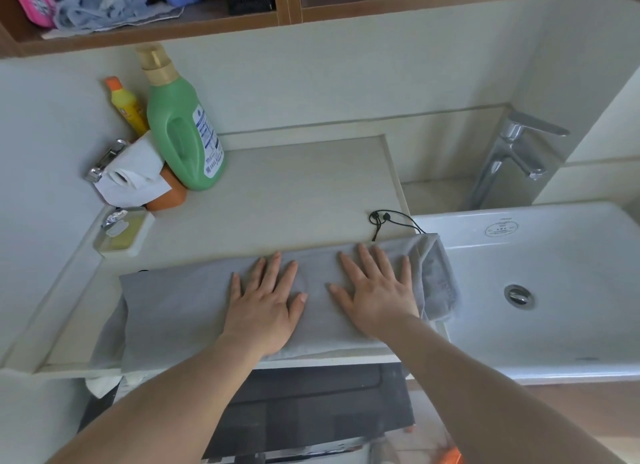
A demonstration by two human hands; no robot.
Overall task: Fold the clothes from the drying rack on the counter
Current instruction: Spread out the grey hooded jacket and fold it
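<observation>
Grey garment, one, perhaps trousers, on counter, left hand, right hand, both pressing flat.

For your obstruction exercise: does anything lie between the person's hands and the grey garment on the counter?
Nothing visible does. The left hand and right hand lie flat, fingers spread, directly on the grey garment, which is spread along the counter front edge. Its right end droops towards the sink.
</observation>
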